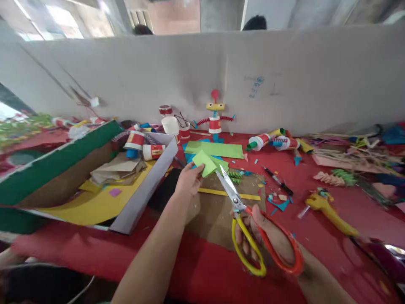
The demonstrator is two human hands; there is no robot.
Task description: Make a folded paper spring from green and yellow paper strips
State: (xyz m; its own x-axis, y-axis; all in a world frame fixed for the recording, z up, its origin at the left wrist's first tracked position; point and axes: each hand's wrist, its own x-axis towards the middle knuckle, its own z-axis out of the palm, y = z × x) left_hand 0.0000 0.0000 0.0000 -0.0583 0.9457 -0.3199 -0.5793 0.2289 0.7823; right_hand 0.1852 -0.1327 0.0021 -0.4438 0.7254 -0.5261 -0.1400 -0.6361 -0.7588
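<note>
A small light green paper piece (pixel 205 163) is pinched in my left hand (pixel 190 179) above the table's middle. My right hand (pixel 268 236) holds large scissors (pixel 236 200) with one yellow and one red handle; their blades are parted and point toward the green paper. Under the blades lies a brown cardboard sheet (pixel 218 228) with a yellow strip (pixel 228 194) across it. A green pleated paper spring (pixel 234 177) rests near the blade tips. Behind my left hand, a long green strip (pixel 218 149) lies over blue paper.
An open box (pixel 139 202) with papers and cup figures stands left. A cup figure (pixel 215 124) stands by the wall. A cutter (pixel 278 180), paper scraps and a yellow glue gun (pixel 332 213) lie right on the red table (pixel 319 257).
</note>
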